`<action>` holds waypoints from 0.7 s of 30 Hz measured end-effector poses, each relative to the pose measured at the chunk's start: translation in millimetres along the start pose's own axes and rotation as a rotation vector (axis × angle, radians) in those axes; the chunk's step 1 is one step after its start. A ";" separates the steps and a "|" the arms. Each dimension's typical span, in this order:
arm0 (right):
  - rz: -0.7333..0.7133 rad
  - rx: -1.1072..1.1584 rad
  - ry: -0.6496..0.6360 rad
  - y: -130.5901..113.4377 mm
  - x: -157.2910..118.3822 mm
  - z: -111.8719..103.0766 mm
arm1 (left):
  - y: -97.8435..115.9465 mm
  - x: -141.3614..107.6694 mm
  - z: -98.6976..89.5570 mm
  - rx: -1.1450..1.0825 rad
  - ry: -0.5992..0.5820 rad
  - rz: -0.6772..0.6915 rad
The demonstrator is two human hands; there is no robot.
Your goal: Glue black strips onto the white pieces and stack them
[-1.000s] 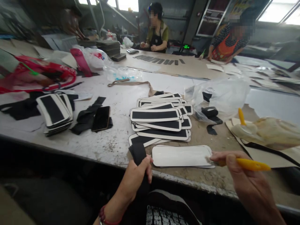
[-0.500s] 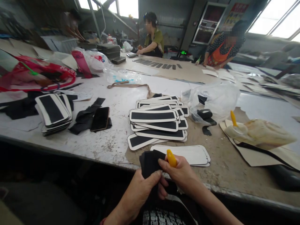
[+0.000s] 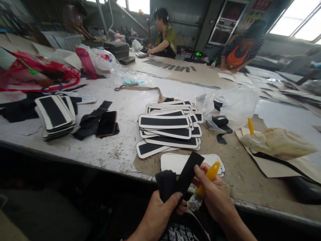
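Observation:
My left hand [image 3: 157,212] is closed around a bundle of black fabric strips [image 3: 166,183] at the table's front edge. Between the thumb and fingers of my right hand [image 3: 218,195] is the end of a single black strip [image 3: 191,167], slanting up and right out of the bundle. That hand also grips a yellow-handled brush [image 3: 212,171], its whitish, glue-caked end pointing down. Just beyond my hands lies a small stack of blank white panels [image 3: 173,161]. Behind it sits a pile of white-edged panels with black centres [image 3: 164,122].
Left are a stack of panels [image 3: 54,112] and a phone [image 3: 106,124] on black scraps. To the right lie a clear plastic bag [image 3: 235,103] and a glue-stained container [image 3: 288,142] with another yellow handle [image 3: 250,126]. Co-workers stand or sit across the table.
My right hand has moved right, drawing one black strip out at an angle from the bundle. The brush's lower end now shows. My left hand has shifted slightly right.

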State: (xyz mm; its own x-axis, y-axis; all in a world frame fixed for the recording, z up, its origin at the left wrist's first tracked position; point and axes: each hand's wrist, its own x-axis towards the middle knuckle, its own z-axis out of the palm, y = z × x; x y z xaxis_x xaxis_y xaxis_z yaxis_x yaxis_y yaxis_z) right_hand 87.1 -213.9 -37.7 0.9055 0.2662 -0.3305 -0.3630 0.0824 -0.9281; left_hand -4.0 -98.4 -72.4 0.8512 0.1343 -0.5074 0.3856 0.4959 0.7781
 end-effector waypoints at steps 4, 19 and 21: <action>-0.041 0.074 0.034 -32.5 9.4 -33.3 | -6.3 -6.1 -17.3 -0.006 -0.052 -0.080; -0.109 -1.227 -0.741 -51.7 90.0 8.3 | 57.3 54.7 -39.4 0.256 0.210 -0.050; -0.150 -1.364 -0.757 -44.5 100.8 21.2 | 58.9 57.8 -40.3 0.282 0.185 -0.072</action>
State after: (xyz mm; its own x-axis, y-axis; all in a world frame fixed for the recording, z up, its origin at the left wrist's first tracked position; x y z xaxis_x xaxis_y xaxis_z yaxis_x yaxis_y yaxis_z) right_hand 190.0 -170.4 -26.1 0.4450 0.7722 -0.4536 0.5613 -0.6352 -0.5306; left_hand 53.6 -26.9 -70.9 0.7490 0.2736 -0.6034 0.5476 0.2570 0.7963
